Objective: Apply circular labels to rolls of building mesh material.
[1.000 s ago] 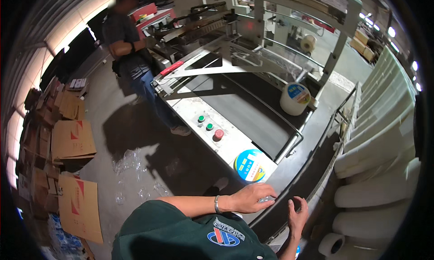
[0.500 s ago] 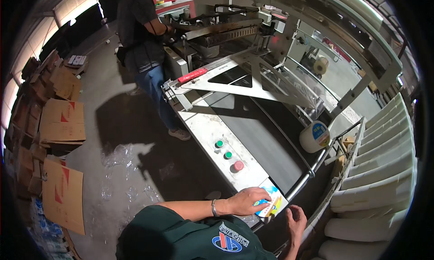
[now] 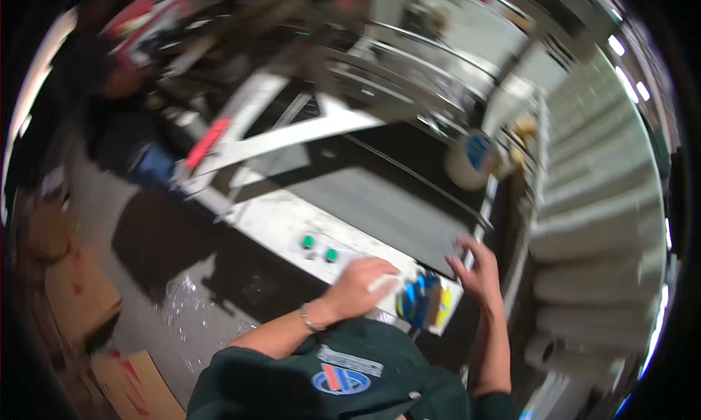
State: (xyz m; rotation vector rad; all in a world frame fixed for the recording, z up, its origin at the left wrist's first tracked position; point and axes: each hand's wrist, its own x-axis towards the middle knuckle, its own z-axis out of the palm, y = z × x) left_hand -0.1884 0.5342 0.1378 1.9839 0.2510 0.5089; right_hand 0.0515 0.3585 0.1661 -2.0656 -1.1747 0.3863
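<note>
At the near end of the machine's white side panel [image 3: 292,226] lies a flat package printed in blue, yellow and white [image 3: 420,301]. My left hand [image 3: 355,287] is just left of it, over the panel, with thumb and fingers apart and a whitish patch between them. My right hand [image 3: 478,275] is raised on the package's right, beside the end of the dark conveyor belt [image 3: 394,205]. Its fingers are spread and nothing shows in them. Motion blur softens both hands. Two green buttons [image 3: 320,248] sit on the panel beyond my left hand.
A white roll [image 3: 467,161] with a blue label hangs at the belt's far side. Large white rolls [image 3: 595,263] are stacked at right. A red-handled frame [image 3: 208,143] spans the belt. Cardboard boxes [image 3: 84,289] and clear plastic film [image 3: 186,310] lie left; a blurred person [image 3: 109,106] stands far left.
My left hand has come off the package and moved left. My right hand has risen, fingers spreading. The view has swung, and the red button no longer shows.
</note>
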